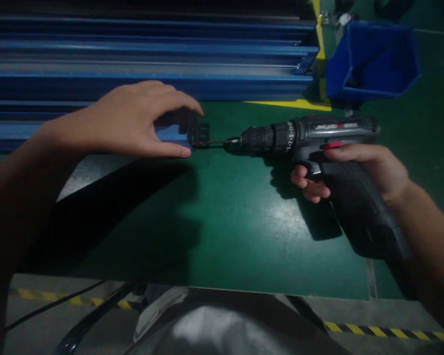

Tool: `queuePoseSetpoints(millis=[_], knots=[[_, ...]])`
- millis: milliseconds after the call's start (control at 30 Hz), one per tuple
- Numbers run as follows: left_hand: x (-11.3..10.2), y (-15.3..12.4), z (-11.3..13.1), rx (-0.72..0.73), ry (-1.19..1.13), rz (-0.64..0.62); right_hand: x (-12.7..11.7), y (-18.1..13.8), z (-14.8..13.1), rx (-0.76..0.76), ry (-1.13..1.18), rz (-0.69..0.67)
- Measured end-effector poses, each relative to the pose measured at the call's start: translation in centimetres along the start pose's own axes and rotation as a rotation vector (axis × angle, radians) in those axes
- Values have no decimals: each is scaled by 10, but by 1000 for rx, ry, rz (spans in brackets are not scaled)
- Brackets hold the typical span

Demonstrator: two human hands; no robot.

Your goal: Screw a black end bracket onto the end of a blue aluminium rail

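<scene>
My left hand (pixel 135 121) curls round the end of a blue metal profile (pixel 170 133) that lies on the green table (pixel 225 227). It holds a small black end piece (pixel 200 132) against that end. My right hand (pixel 355 170) grips the handle of a black cordless drill (pixel 318 138), with a finger at the trigger. The drill lies level and points left. Its thin bit (pixel 212 142) touches the black end piece.
Several long blue profiles (pixel 151 54) are stacked along the table's back. A blue plastic bin (pixel 372 59) stands at the back right. Yellow tape marks the table near the bin. Black-and-yellow striped tape runs along the floor below the table's front edge.
</scene>
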State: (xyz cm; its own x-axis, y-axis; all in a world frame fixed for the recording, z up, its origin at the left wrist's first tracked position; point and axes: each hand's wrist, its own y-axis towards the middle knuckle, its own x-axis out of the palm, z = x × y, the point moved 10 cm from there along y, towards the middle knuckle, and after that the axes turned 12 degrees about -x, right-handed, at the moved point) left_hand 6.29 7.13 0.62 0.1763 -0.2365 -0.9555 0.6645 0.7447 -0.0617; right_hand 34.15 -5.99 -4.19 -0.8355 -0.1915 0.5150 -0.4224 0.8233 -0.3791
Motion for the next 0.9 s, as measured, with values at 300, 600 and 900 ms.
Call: queuePoseSetpoints(millis=[300, 600, 900], knots=[[-1, -1, 10, 54, 61, 21, 0, 0, 5, 45, -15, -63], [0, -1, 13, 74, 59, 36, 0, 0, 5, 34, 37, -86], [0, 0, 11, 47, 63, 19, 0, 0, 7, 55, 67, -48]])
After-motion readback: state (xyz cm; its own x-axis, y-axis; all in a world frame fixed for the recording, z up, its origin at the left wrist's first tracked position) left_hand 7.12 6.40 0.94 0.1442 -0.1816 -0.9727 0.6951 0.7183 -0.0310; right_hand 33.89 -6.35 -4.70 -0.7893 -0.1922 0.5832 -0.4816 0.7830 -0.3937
